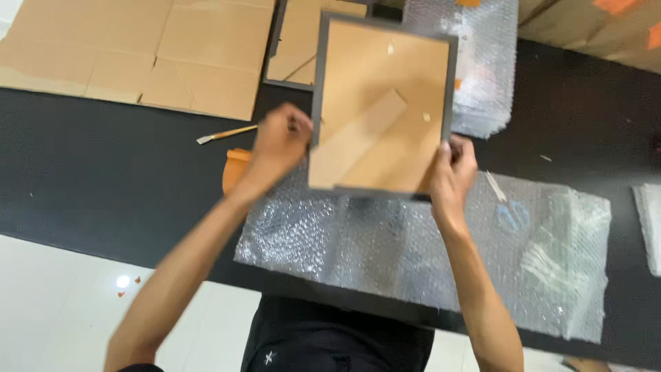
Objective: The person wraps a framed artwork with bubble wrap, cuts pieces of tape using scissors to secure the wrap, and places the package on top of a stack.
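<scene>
Counts, head view:
- Hands: 2. Left hand (279, 141) mid-frame, right hand (451, 172) right of centre.
- Picture frames: 2. One dark-edged picture frame (382, 103) w/ brown backing at top centre, a second frame (292, 48) partly hidden behind it, upper centre-left.
- Bubble wrap: 3 pcs. Big sheet (413, 248) lower centre, folded stack (482, 69) top right, small bit (648, 220) at right edge.
- Flattened cardboard (138, 48): 1 large pc upper left; more cardboard (606, 27) at top-right corner, count unclear.
- Brush (227, 133): 1, left of centre.
- Orange object (235, 169): 1, partly hidden by left wrist.
- Scissors (513, 215), blue-handled: 1 pr, under the wrap, right.
- Black worktop (103, 179): 1.
</scene>
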